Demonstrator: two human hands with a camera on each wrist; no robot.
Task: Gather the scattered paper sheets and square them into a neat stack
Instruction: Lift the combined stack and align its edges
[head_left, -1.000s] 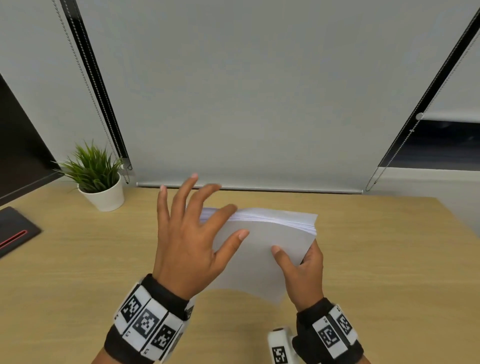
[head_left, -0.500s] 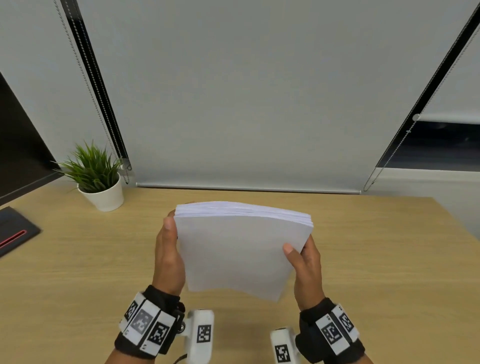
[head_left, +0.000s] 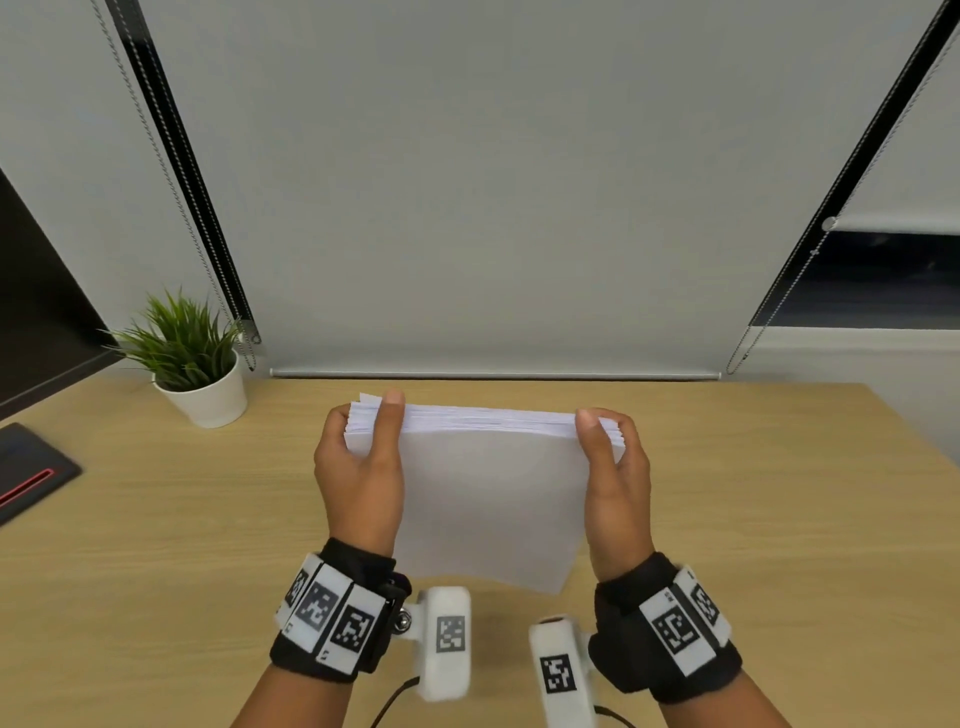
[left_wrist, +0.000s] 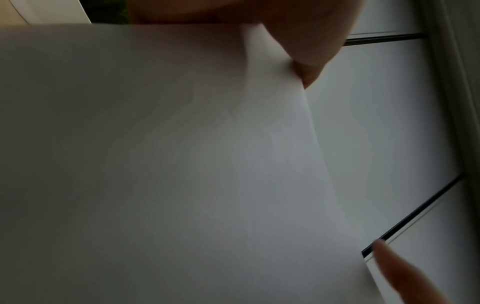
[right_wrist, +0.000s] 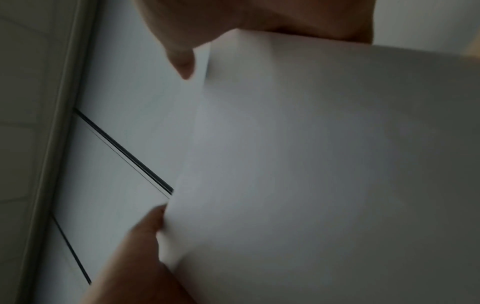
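Note:
A thick stack of white paper sheets (head_left: 488, 499) stands nearly upright over the wooden desk (head_left: 156, 561), its lower edge near the desk surface. My left hand (head_left: 358, 467) grips its left side, thumb over the near face at the top corner. My right hand (head_left: 613, 473) grips the right side the same way. The top edges at the left corner are slightly fanned. In the left wrist view the paper (left_wrist: 168, 154) fills most of the frame; in the right wrist view the paper (right_wrist: 324, 164) does too, with my thumb and a finger at its edge.
A small green plant in a white pot (head_left: 200, 387) stands at the back left of the desk. A dark pad with a red line (head_left: 28, 475) lies at the left edge. A grey roller blind (head_left: 493, 208) hangs behind the desk.
My left hand went from spread open over the sheets to gripping the stack's left side. Both hands slid up to the top corners and the stack now stands more squared and upright.

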